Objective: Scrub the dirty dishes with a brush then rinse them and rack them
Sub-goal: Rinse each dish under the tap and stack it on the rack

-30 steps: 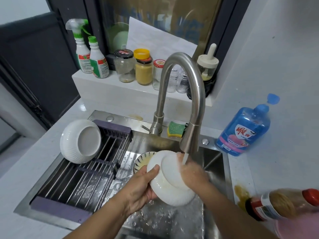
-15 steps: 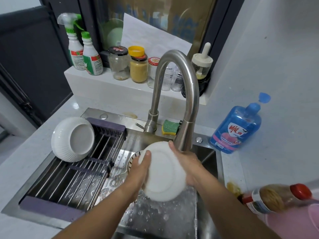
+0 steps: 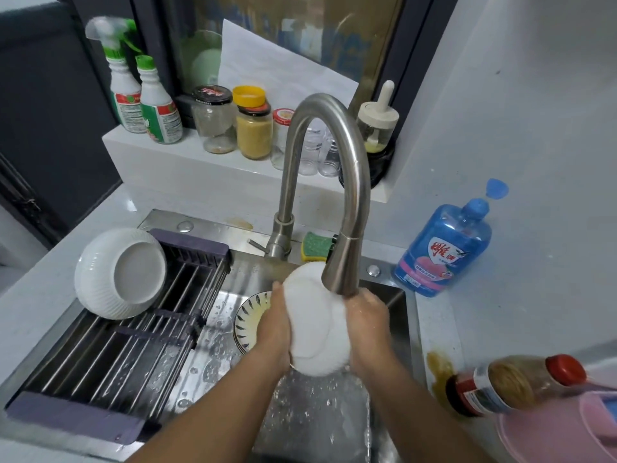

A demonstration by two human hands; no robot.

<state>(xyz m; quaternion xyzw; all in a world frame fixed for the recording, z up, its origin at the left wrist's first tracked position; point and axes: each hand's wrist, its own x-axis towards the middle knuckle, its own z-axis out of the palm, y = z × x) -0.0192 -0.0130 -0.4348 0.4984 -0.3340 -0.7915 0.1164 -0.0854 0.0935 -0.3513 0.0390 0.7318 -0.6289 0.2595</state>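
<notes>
A white bowl [image 3: 315,320] is held up on edge over the sink [image 3: 409,315], right under the steel faucet [image 3: 344,182] head. My left hand [image 3: 275,329] grips its left rim and my right hand [image 3: 367,329] grips its right rim. Below and left of it a patterned dish [image 3: 247,324] with a yellowish inside lies in the basin, partly hidden by my left hand. Another white ribbed bowl [image 3: 120,274] leans upside down at the far end of the roll-up drying rack [image 3: 110,359]. No brush is in view.
A green and yellow sponge [image 3: 315,250] sits behind the faucet. A blue soap bottle [image 3: 444,252] stands on the right counter, and a red-capped sauce bottle [image 3: 514,382] lies near a brown spill [image 3: 439,365]. Jars and spray bottles [image 3: 143,98] line the back ledge.
Both hands have turned the white bowl from a tilted, face-on pose up onto its edge and lifted it closer under the faucet head. The camera has shifted slightly.
</notes>
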